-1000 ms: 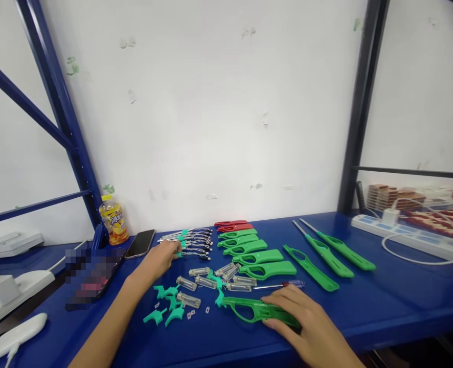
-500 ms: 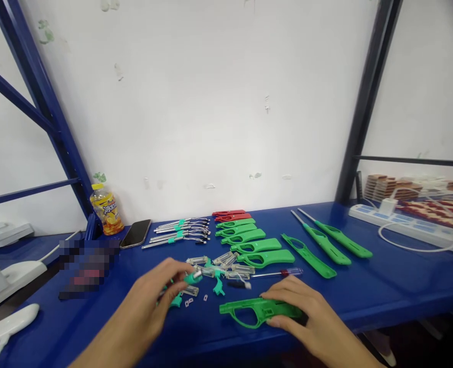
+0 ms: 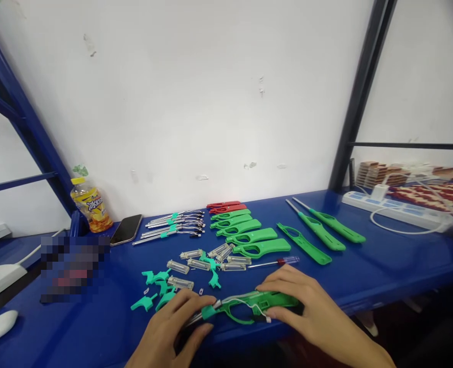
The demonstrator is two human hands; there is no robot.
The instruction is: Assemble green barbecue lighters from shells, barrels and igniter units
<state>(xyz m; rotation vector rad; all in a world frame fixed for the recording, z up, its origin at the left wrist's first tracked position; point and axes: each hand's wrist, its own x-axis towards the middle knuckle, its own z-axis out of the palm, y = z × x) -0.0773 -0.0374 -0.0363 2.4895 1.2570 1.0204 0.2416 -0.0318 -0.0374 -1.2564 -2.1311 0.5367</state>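
Note:
In my left hand (image 3: 176,324) is a metal lighter tube with a teal collar (image 3: 208,312), pinched between thumb and fingers. Its collar sits at the front end of a green lighter half-shell (image 3: 240,321), and its wires trail over the shell's ring; I cannot tell whether it is seated. My right hand (image 3: 299,301) grips the shell's handle end, open side up. Left of and beyond the hands lie several teal triggers (image 3: 144,302) and several clear fuel tanks (image 3: 180,282). A screwdriver (image 3: 282,260) lies just past my right hand.
Further back are several metal tubes with wires (image 3: 168,227), green shells (image 3: 263,248) and red shells (image 3: 226,208). Two long-tubed green lighters (image 3: 322,236) lie right, near a power strip (image 3: 399,210). A phone (image 3: 127,229) and a yellow-capped bottle (image 3: 92,207) stand at the left.
My left hand has brought the metal tube right and down to the front of the green shell, and its wires now lie over the shell. My right hand keeps hold of the shell.

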